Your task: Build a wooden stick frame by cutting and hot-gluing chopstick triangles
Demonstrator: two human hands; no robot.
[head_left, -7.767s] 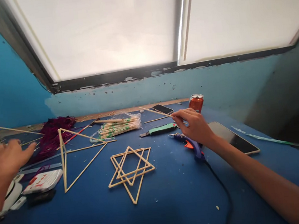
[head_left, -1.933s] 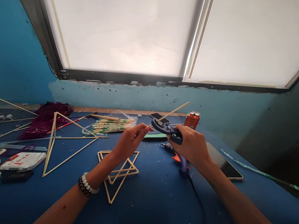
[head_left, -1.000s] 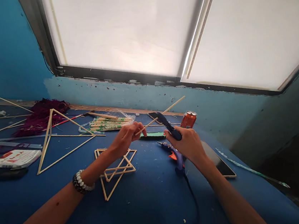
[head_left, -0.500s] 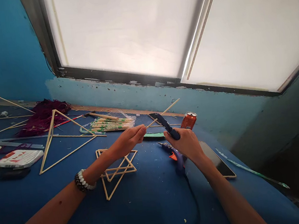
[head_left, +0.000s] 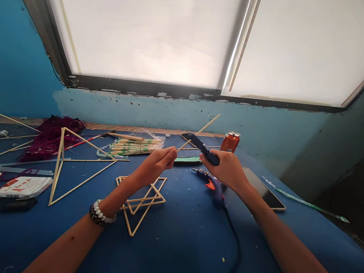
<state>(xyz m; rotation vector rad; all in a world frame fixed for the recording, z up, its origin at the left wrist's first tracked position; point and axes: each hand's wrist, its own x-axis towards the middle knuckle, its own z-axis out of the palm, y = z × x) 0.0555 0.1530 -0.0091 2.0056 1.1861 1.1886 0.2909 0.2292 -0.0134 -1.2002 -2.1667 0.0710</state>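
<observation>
My left hand (head_left: 162, 159) is closed around one end of a thin wooden stick (head_left: 208, 124), which slants up to the right. In my right hand (head_left: 225, 166) is a dark blue hand cutter (head_left: 204, 148); its head meets the stick partway along, and I cannot see whether its jaws are closed. Under my left forearm lies a star-shaped frame of sticks (head_left: 143, 203), partly covered by the arm. Just below my right hand a hot glue gun (head_left: 212, 185) with an orange trigger rests on the blue table (head_left: 182, 250).
A soda can (head_left: 230, 141) stands behind my right hand, and a tablet (head_left: 263, 188) lies beside the wrist. Bundled sticks (head_left: 135, 146), a hammer (head_left: 126, 136) and purple yarn (head_left: 52, 136) are at the back. A stick pyramid (head_left: 65, 167) stands left.
The view has tipped slightly, so most things sit a little higher. The hands, stick and cutter keep nearly the same positions relative to each other.
</observation>
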